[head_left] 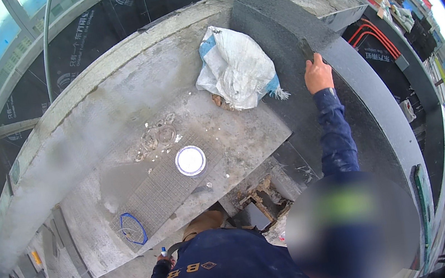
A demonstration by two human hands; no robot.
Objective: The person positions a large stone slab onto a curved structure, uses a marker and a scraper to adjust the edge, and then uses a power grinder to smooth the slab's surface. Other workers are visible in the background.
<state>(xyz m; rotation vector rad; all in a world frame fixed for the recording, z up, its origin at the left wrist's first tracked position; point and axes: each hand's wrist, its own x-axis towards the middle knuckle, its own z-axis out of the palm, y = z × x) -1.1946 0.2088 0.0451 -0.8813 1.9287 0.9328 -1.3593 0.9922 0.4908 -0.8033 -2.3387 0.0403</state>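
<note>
"What are you seeing in the right hand (pixel 319 74)?"

"I'm seeing its fingers wrapping around a narrow, dark hand tool (pixel 306 48), probably a scraper. The flat end is pointing up and away from the body, along the curved dark grey wall (pixel 364 103). I can't tell whether it's touching."

"How would it be handling?"

"I'm judging it light and stiff, hardly fragile, perhaps slick if dusty. I'd be taking hold at the rear, where the fist is hiding it, keeping clear of the thin end."

"And the left hand (pixel 169 261)?"

"It's resting low on the left, well apart from the tool. A small white-and-blue object (pixel 163 251) is showing beside it; I can't tell whether the fingers are holding it."

"What's lying between the hands?"

"A round white tub (pixel 190 160) is standing on the concrete ledge (pixel 236 154); a crumpled white woven sack (pixel 236 72) is lying beyond it, left of the tool."
</note>
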